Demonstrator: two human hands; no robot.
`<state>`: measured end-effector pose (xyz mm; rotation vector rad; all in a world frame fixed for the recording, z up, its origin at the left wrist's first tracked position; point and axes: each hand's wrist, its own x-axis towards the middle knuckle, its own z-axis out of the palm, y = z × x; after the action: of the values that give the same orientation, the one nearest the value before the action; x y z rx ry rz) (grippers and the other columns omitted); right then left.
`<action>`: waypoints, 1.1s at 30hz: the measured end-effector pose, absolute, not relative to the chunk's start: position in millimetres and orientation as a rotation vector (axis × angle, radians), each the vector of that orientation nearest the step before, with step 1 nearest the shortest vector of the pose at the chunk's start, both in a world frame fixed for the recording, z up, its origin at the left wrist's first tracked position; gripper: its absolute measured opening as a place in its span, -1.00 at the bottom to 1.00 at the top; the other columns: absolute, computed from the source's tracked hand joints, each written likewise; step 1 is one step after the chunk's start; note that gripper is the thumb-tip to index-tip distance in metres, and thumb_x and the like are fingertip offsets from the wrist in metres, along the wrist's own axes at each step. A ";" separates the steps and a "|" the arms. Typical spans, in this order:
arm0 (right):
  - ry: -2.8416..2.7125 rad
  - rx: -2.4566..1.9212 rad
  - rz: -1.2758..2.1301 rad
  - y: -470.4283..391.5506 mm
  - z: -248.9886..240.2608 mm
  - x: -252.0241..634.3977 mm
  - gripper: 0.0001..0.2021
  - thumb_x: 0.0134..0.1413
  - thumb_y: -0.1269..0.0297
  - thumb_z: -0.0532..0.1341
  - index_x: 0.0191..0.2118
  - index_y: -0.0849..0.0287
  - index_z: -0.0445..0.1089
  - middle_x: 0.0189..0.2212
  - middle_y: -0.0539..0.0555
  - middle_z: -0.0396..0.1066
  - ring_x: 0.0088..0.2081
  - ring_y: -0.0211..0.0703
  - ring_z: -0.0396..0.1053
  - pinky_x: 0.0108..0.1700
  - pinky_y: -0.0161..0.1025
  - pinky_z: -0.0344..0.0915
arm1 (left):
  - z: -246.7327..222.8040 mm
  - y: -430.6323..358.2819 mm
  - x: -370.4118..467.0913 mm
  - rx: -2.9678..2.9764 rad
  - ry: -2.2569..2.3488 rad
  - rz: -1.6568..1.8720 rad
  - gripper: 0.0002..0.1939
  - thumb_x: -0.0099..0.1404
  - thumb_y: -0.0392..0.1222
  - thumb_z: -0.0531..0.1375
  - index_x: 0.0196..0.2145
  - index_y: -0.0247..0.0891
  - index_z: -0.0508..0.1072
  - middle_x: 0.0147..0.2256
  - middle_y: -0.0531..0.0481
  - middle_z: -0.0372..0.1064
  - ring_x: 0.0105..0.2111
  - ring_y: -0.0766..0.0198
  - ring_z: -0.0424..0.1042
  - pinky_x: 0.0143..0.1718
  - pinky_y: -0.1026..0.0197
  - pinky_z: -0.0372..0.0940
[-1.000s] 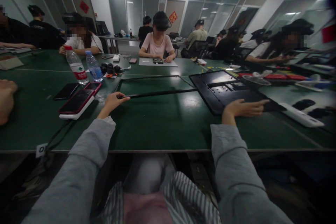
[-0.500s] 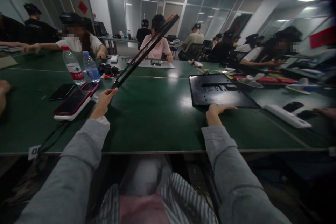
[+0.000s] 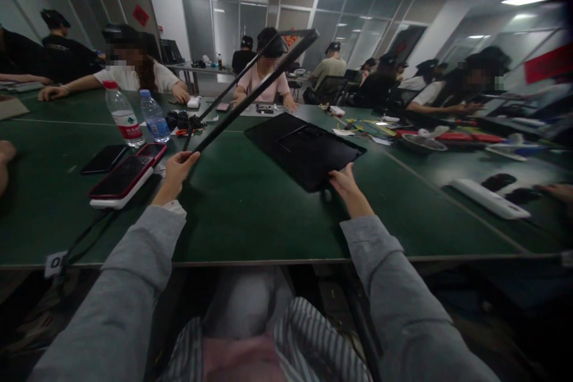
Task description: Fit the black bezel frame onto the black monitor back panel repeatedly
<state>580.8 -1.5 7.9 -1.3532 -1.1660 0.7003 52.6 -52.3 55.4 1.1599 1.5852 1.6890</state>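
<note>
In the head view my left hand [image 3: 176, 174] is closed on the near corner of a thin black rectangular frame [image 3: 250, 99]. The frame slants up and to the right above the table, and I can see through its open middle. My right hand [image 3: 349, 186] pinches the near right edge of a flat black panel [image 3: 308, 149] with rounded corners and a raised part on its face. That panel is tilted just over the green table; whether its far edge touches the top I cannot tell.
Left of the frame stand two water bottles, one red-capped [image 3: 124, 114], one blue-capped [image 3: 155, 116], near several phones [image 3: 123, 174]. A white power strip [image 3: 489, 198] lies on the right, with cables [image 3: 364, 128] behind it. People [image 3: 264, 71] sit around the table.
My right hand has swung the black panel leftward and turned it toward the middle. The frame in my left hand has rotated, so its opening shows wider.
</note>
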 end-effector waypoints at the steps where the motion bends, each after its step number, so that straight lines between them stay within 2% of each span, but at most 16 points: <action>1: -1.141 -1.386 0.787 0.0 8.6 578.9 0.13 -0.12 0.20 0.28 0.60 -0.20 -0.20 -0.05 0.04 0.53 -0.37 -0.19 0.43 -0.24 -0.12 0.56 | 56.1 -52.9 53.5 1.195 1.609 1.672 -0.47 0.02 0.19 0.51 -0.24 -0.27 0.56 -0.32 -0.05 0.54 -0.21 0.14 0.53 -0.15 0.16 0.41; 3: -1.113 -1.416 0.939 2.2 11.1 574.9 0.03 -0.14 0.25 0.29 0.54 -0.15 0.04 -0.11 0.01 0.55 -0.34 -0.17 0.46 -0.21 -0.14 0.54 | 56.7 -53.7 54.5 1.271 1.660 1.624 -0.47 0.05 0.19 0.50 -0.21 -0.26 0.57 -0.29 -0.07 0.56 -0.17 0.08 0.54 -0.11 0.12 0.43; 5: -1.118 -1.428 0.915 4.1 15.5 572.4 -0.13 -0.09 0.22 0.30 0.44 -0.01 0.23 -0.17 0.03 0.55 -0.28 -0.12 0.49 -0.12 -0.10 0.54 | 55.8 -53.6 53.6 1.355 1.696 1.573 -0.47 0.04 0.19 0.50 -0.19 -0.26 0.59 -0.28 -0.08 0.57 -0.15 0.05 0.55 -0.09 0.09 0.43; 9: -0.990 -1.314 0.752 5.1 31.0 575.7 -0.40 0.14 -0.08 0.22 0.22 0.13 0.40 -0.21 0.13 0.53 -0.10 -0.01 0.54 0.10 0.01 0.50 | 50.2 -52.2 48.5 1.579 1.727 1.442 -0.48 0.00 0.19 0.52 -0.22 -0.22 0.61 -0.23 -0.10 0.59 -0.14 0.02 0.55 -0.04 0.04 0.41; 12: -1.075 -1.112 0.892 3.2 41.1 580.6 -0.31 0.21 -0.40 0.03 0.08 0.11 0.42 -0.17 0.21 0.54 -0.01 0.05 0.55 0.18 0.06 0.48 | 46.7 -52.3 47.8 1.773 1.798 1.312 -0.53 0.04 0.18 0.52 -0.22 -0.17 0.63 -0.17 -0.13 0.60 -0.10 -0.01 0.54 0.01 0.02 0.37; 14: -1.160 -1.108 0.931 3.5 41.1 579.9 -0.26 0.15 -0.48 0.06 0.04 0.11 0.44 -0.18 0.22 0.54 -0.03 0.07 0.55 0.20 0.08 0.48 | 45.7 -51.7 49.8 1.894 1.853 1.214 -0.56 0.06 0.16 0.52 -0.21 -0.15 0.64 -0.14 -0.14 0.59 -0.06 -0.01 0.52 0.06 0.00 0.34; 16: -1.220 -1.206 0.846 6.1 35.2 574.9 -0.30 0.08 -0.38 0.24 0.09 0.12 0.44 -0.20 0.18 0.54 -0.08 0.09 0.55 0.20 0.15 0.47 | 44.4 -49.5 52.1 1.976 1.896 1.134 -0.57 0.08 0.15 0.52 -0.19 -0.14 0.64 -0.11 -0.14 0.58 -0.03 -0.02 0.51 0.09 -0.02 0.32; 18: -1.274 -1.318 0.647 9.5 26.7 567.1 -0.32 0.04 -0.15 0.35 0.19 0.17 0.41 -0.18 0.16 0.55 -0.08 0.12 0.54 0.21 0.23 0.44 | 41.4 -45.3 53.2 2.028 1.920 1.087 -0.58 0.13 0.16 0.50 -0.16 -0.12 0.65 -0.07 -0.15 0.57 0.01 -0.03 0.48 0.11 -0.03 0.30; 20: -1.346 -1.388 0.409 11.6 19.4 558.9 -0.33 0.10 0.02 0.31 0.29 0.21 0.37 -0.09 0.21 0.55 0.00 0.14 0.51 0.26 0.26 0.38 | 36.4 -39.8 52.0 2.079 1.919 1.053 -0.59 0.19 0.16 0.47 -0.12 -0.11 0.64 -0.03 -0.16 0.57 0.07 -0.04 0.45 0.13 -0.03 0.28; 24: -1.484 -1.483 0.119 9.9 12.8 547.6 -0.38 0.24 0.22 0.11 0.39 0.26 0.32 -0.02 0.31 0.52 0.12 0.17 0.45 0.34 0.23 0.29 | 26.3 -30.3 46.2 2.162 1.887 0.977 -0.62 0.25 0.15 0.43 -0.09 -0.12 0.63 0.03 -0.17 0.58 0.11 -0.06 0.43 0.14 -0.03 0.25; 28: -1.490 -1.582 0.013 10.3 7.8 547.2 -0.35 0.16 0.31 0.10 0.38 0.25 0.35 0.03 0.34 0.44 0.18 0.21 0.38 0.34 0.27 0.26 | 23.6 -28.0 43.7 2.176 1.858 0.906 -0.61 0.25 0.19 0.41 -0.10 -0.11 0.63 0.04 -0.16 0.59 0.10 -0.07 0.44 0.13 -0.02 0.26; 33: -1.493 -1.631 0.080 15.0 0.8 552.7 -0.34 0.06 0.35 0.13 0.33 0.31 0.41 0.03 0.37 0.46 0.15 0.23 0.40 0.34 0.29 0.27 | 25.9 -31.0 45.4 2.217 1.819 0.865 -0.61 0.25 0.20 0.40 -0.13 -0.12 0.62 0.02 -0.16 0.58 0.07 -0.06 0.45 0.13 -0.03 0.26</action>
<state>552.7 15.0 0.8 -1.6314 -1.4928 0.0802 45.4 -31.0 25.9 2.2169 1.8187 0.8646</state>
